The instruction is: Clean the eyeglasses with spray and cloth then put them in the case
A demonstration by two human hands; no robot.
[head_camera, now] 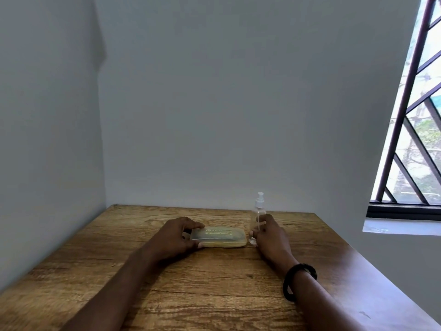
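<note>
A translucent yellowish eyeglass case [223,237] lies shut on the wooden table [186,290], a dark shape showing faintly through its lid. My left hand [177,237] grips the case's left end, fingers over the top and thumb at the front edge. A clear spray bottle [258,217] with a white nozzle stands upright just right of the case. My right hand [270,237] holds the bottle's lower part with curled fingers. No cloth is in view, and I cannot make out the glasses themselves.
The table sits in a corner, with grey walls at the left and back. A barred window [415,130] with a white sill is at the right. A black band [298,281] circles my right wrist.
</note>
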